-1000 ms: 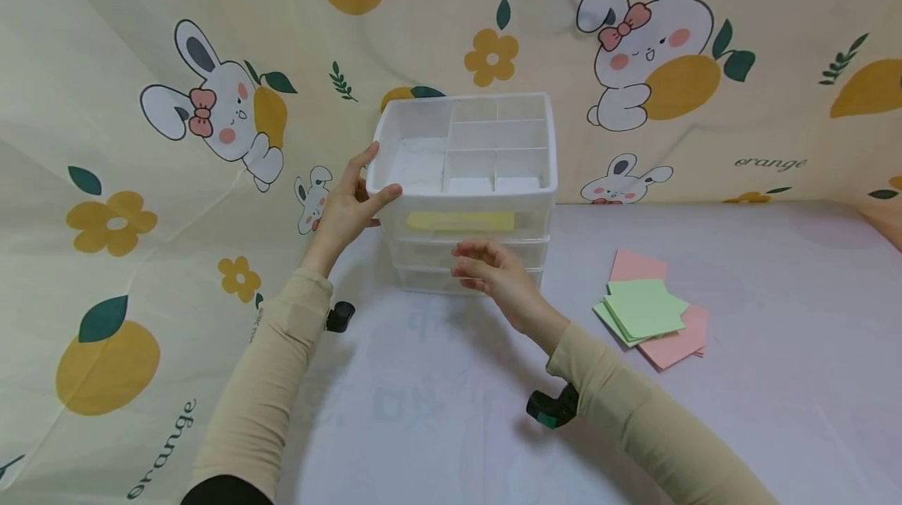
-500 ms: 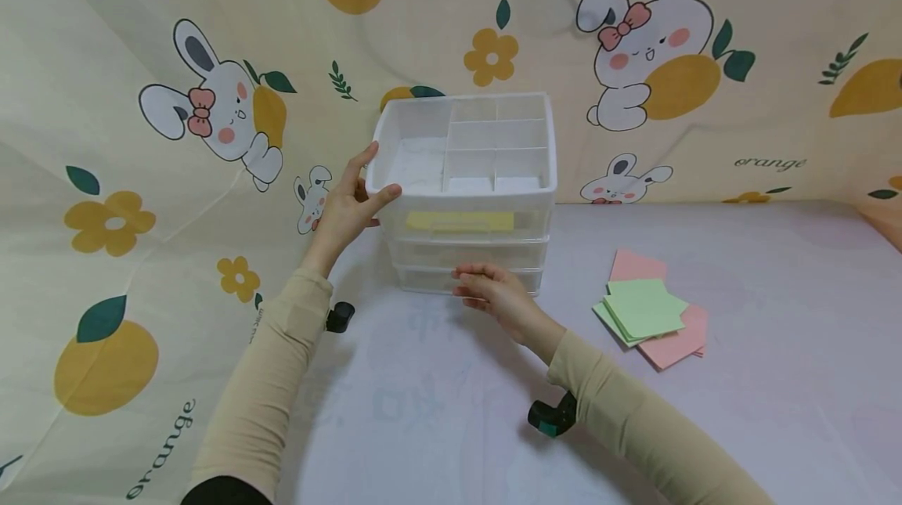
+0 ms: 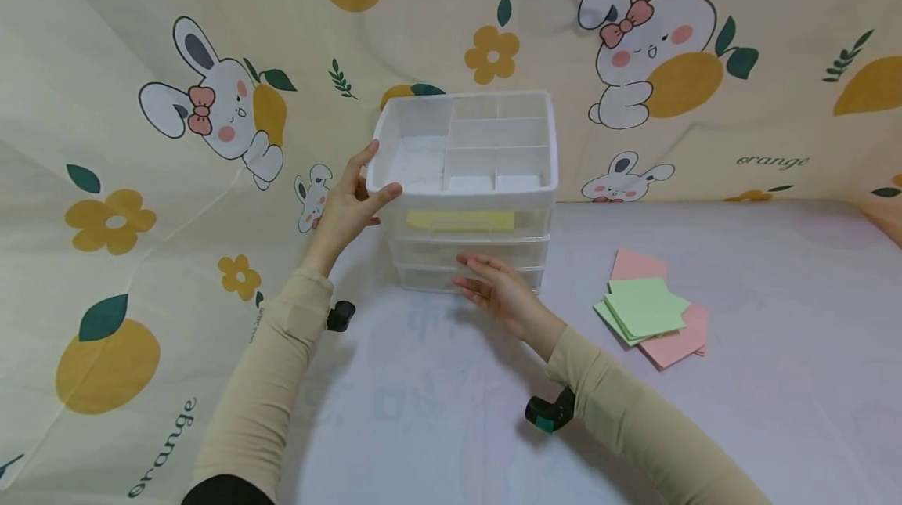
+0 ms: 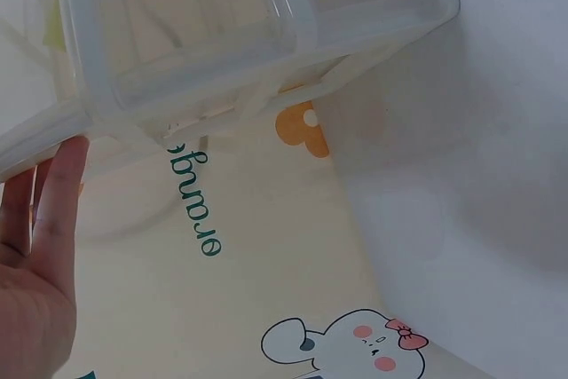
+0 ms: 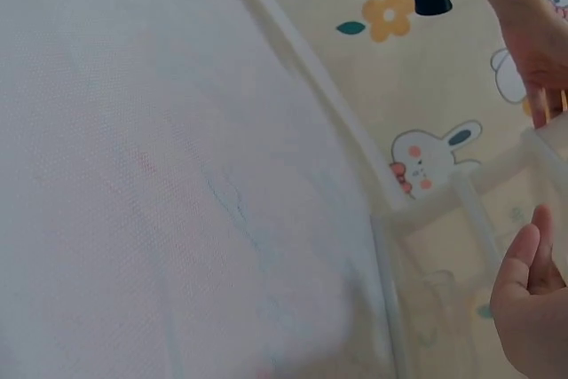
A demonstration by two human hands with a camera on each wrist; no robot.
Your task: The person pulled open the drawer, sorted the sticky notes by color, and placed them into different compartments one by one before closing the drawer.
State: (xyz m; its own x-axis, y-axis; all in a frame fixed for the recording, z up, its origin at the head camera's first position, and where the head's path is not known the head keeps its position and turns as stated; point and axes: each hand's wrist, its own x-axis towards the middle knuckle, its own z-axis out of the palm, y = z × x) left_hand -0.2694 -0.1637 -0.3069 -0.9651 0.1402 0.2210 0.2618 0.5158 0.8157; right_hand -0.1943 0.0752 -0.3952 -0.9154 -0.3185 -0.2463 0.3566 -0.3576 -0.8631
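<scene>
A small white plastic drawer unit (image 3: 461, 193) with clear drawers stands on the table, its open top divided into compartments. Something flat and yellow (image 3: 461, 220) shows through the front of the top drawer. My left hand (image 3: 345, 203) holds the unit's front left corner, thumb over the front rim and fingers along the side; the left wrist view has these fingers (image 4: 64, 210) under the ledge. In front of the lower drawers is my right hand (image 3: 509, 303), fingers apart and nothing in them. The right wrist view shows this right hand (image 5: 531, 299) beside the clear drawers.
To the right lie green paper pieces (image 3: 644, 308) on top of pink paper pieces (image 3: 680, 340). A cloth backdrop (image 3: 423, 43) printed with rabbits and oranges rises behind and to the left of the white table surface (image 3: 437, 427).
My right hand has dropped a little from the middle drawer towards the bottom one, and its fingers have spread apart. The left hand and the drawer unit stay where they were.
</scene>
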